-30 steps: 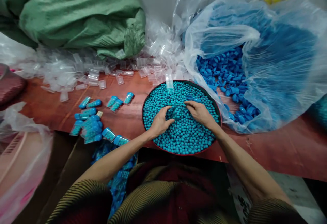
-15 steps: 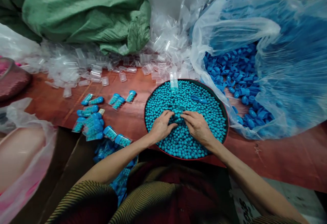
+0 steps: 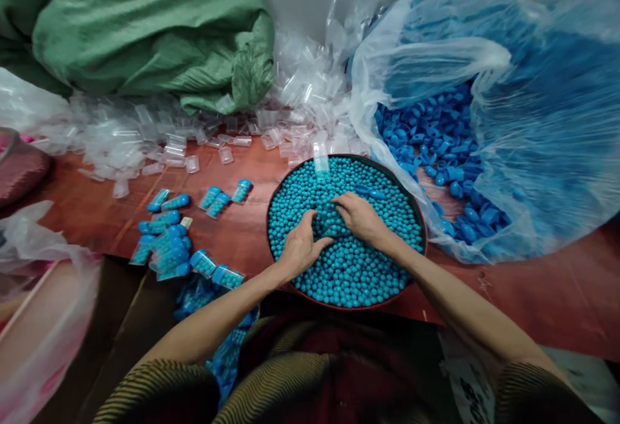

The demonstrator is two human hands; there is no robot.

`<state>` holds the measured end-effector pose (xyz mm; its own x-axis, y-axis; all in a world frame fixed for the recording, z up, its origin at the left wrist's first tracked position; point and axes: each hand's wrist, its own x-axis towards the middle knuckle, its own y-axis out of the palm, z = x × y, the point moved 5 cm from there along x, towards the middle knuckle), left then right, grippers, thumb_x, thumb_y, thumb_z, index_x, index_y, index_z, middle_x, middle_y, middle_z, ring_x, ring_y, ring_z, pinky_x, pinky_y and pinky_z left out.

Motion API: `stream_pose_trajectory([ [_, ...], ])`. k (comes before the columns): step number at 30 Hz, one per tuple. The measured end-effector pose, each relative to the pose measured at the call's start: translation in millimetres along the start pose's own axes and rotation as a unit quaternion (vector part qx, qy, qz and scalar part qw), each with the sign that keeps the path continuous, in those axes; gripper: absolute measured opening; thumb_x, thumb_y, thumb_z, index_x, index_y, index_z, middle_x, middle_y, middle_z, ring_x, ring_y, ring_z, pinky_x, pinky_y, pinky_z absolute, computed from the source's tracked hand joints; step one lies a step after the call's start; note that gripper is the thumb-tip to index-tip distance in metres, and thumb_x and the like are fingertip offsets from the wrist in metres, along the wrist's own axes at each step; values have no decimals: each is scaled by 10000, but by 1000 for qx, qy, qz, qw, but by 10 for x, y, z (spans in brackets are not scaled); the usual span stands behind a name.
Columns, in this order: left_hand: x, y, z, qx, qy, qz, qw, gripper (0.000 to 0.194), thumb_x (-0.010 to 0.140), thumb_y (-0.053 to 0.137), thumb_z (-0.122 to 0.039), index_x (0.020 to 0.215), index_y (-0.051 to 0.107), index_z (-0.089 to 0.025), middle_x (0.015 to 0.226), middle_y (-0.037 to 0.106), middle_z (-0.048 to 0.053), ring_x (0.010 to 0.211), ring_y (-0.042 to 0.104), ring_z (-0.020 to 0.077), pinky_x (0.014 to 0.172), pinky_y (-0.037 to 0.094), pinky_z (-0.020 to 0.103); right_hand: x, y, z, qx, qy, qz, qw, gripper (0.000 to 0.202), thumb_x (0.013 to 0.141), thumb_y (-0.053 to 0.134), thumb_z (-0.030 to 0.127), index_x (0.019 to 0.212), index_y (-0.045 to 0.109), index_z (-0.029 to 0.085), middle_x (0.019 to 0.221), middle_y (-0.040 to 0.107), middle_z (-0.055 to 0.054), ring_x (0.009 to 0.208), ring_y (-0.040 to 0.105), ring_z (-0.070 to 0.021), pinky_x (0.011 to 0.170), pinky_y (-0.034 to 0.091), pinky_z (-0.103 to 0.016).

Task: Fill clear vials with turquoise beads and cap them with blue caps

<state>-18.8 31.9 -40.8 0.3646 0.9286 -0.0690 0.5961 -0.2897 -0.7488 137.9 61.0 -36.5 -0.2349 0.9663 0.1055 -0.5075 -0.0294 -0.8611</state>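
A round dark-rimmed tray (image 3: pixel 425 237) is filled with small turquoise beads (image 3: pixel 358 275). Over its middle, my left hand (image 3: pixel 299 246) curls thumb and fingers around a clear plastic tube (image 3: pixel 330 219), hard to make out against the beads. My right hand (image 3: pixel 362 219) is at the tube's right side, its bent fingertips on the far end. Another clear tube (image 3: pixel 321 156) lies at the tray's back rim. Two blue caps (image 3: pixel 371 191) rest on the beads behind my right hand.
Filled blue-capped tubes (image 3: pixel 170 250) lie on the red tabletop (image 3: pixel 237 227) at left. Loose clear tubes (image 3: pixel 121 146) spread along the back below a green sack (image 3: pixel 155 37). At right, a plastic bag (image 3: pixel 547 153) spills blue caps (image 3: pixel 440 140). A pink-filled bowl (image 3: pixel 22 166) stands far left.
My right fingers have shifted up and away to the tube's far end. My left thumb and fingers are spread a little wider. The whole view has shifted slightly.
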Motion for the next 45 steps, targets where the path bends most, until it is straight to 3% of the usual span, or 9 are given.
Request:
stream_pose_trajectory([
  [6, 5, 4, -2, 22, 31, -16, 999, 541, 801, 619, -299, 1272, 378, -187, 1280, 548, 115, 1150, 570, 257, 961, 472, 410, -80, -99, 217, -51, -36, 36, 997, 394, 918, 372, 170, 1224, 594, 279, 1155, 603, -52, 930, 609, -171, 731, 469, -256],
  [15, -97, -72, -19, 87, 138, -103, 981, 426, 844, 550, -273, 1244, 416, -217, 1254, 550, 105, 1145, 569, 253, 931, 504, 404, -75, -453, -433, -236, 138, 40, 961, 307, 902, 369, 140, 1029, 649, 147, 991, 648, -163, 892, 618, -255, 717, 452, -340],
  [20, -131, -121, -83, 150, 197, -155, 956, 317, 862, 529, -270, 1159, 493, -164, 1064, 630, 114, 978, 617, 261, 838, 523, 404, -231, -761, -475, -76, 75, -93, 990, 304, 894, 474, 273, 1164, 579, 178, 1066, 649, -98, 932, 617, -202, 797, 471, -307],
  [23, -266, -186, -191, 190, 247, -192, 930, 235, 873, 532, -271, 1068, 536, -140, 937, 647, 104, 863, 617, 246, 772, 520, 387, -551, -1167, -848, -80, 168, -158, 970, 298, 896, 458, 324, 1092, 602, 152, 1047, 664, -124, 903, 627, -227, 765, 472, -326],
  [26, -434, -178, -301, 184, 307, -179, 917, 198, 883, 527, -254, 1041, 541, -135, 878, 647, 84, 803, 614, 206, 740, 517, 334, -931, -1304, -1336, -128, 318, -17, 939, 430, 831, 536, 470, 1098, 585, 136, 871, 697, -126, 785, 647, -271, 664, 459, -332],
  [29, -529, -111, -334, 165, 327, -152, 918, 186, 906, 489, -254, 1035, 546, -134, 874, 649, 78, 798, 620, 186, 733, 519, 306, -1104, -1198, -1588, -108, 343, 82, 930, 473, 728, 668, 400, 1116, 578, 144, 968, 699, -137, 837, 652, -274, 672, 464, -308],
  [36, -588, -97, -239, 152, 329, -172, 916, 143, 905, 479, -194, 1000, 576, -148, 888, 645, 70, 825, 625, 164, 771, 518, 285, -404, -960, -1857, 121, 297, -91, 943, 468, 775, 594, 276, 1220, 538, 142, 885, 694, -56, 628, 642, -148, 542, 506, -253],
  [41, -618, -128, -204, 154, 318, -205, 913, 146, 909, 461, -187, 950, 601, -166, 859, 661, 58, 800, 644, 144, 763, 523, 249, 154, -1228, -2223, 49, 271, -158, 948, 405, 852, 452, 257, 1235, 552, 171, 1114, 644, -89, 880, 644, -180, 744, 532, -321],
  [45, -604, -128, -95, 159, 333, -212, 905, 169, 906, 451, -191, 947, 616, -196, 821, 691, 30, 757, 669, 130, 730, 537, 210, 200, -1513, -2635, -53, 297, -180, 936, 359, 826, 528, 276, 1145, 612, 136, 1189, 591, -151, 1156, 511, -259, 977, 403, -379],
])
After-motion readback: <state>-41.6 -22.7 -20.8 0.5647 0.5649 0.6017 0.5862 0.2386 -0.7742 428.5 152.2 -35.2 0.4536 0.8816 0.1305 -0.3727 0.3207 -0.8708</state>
